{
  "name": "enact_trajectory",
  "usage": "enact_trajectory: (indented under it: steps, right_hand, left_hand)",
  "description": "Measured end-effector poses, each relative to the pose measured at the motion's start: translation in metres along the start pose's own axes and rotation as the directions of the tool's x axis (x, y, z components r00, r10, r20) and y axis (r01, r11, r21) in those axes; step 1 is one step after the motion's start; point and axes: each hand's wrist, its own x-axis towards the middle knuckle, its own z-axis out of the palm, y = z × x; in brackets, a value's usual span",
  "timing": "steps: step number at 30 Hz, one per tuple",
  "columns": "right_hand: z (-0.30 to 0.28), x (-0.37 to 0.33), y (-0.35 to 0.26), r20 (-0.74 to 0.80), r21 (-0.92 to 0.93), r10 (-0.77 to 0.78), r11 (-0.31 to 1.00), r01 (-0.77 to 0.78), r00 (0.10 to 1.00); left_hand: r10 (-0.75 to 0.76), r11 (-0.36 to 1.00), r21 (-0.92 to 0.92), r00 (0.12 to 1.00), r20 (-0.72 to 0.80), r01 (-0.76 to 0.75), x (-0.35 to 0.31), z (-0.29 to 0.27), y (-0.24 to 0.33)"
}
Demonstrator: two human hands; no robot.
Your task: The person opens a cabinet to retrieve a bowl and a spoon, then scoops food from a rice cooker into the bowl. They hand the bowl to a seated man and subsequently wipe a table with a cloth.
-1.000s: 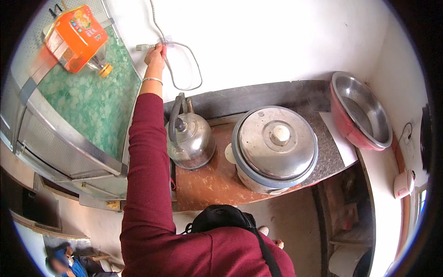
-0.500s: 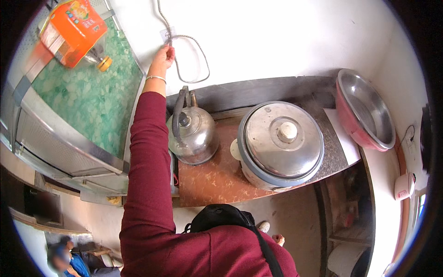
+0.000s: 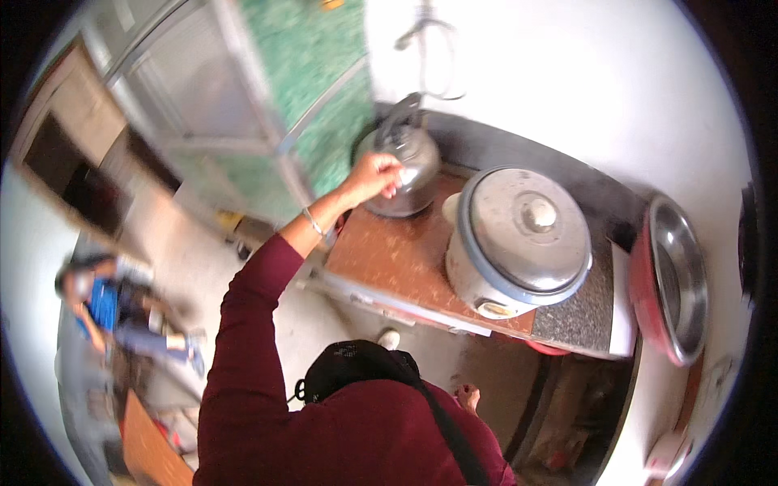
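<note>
My left hand (image 3: 377,176) is raised over the near side of the counter, its fingers curled in and nothing visible in them. Behind it stands a steel kettle (image 3: 415,182) with a black handle; the hand overlaps it in the picture, and whether they touch I cannot tell. To the right of the kettle sits a large rice cooker (image 3: 527,243) with a steel lid and a pale knob. Low down, beside my body, my right hand (image 3: 468,397) shows only in part, its fingers too small to read. A dark cord (image 3: 429,40) hangs looped on the white wall above the kettle.
A reddish-brown counter (image 3: 389,259) carries the kettle and cooker. Steel and pink basins (image 3: 677,275) lean at its right end. A green-topped cabinet (image 3: 304,57) is at the left. A person in blue (image 3: 104,304) sits farther left on the floor side.
My left hand has come away from the cord on the wall, down and toward me, to in front of the kettle. The view has turned, bringing more floor and the seated person into sight.
</note>
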Motion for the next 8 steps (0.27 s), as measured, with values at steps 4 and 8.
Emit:
enact_trajectory:
  steps: [4,8]
  right_hand:
    - [-0.014,0.025,0.047,0.219,0.088,0.018,0.995,-0.038,0.975]
    - [-0.001,0.019,0.039,0.445,-0.199,-0.126,0.951,0.235,0.887]
  left_hand:
    - [-0.269,0.963,-0.028,0.939,-0.216,0.269,-0.170,0.006,-0.041]
    - [-0.424,0.905,-0.240,0.769,-0.478,0.350,-0.332,0.003,-0.081]
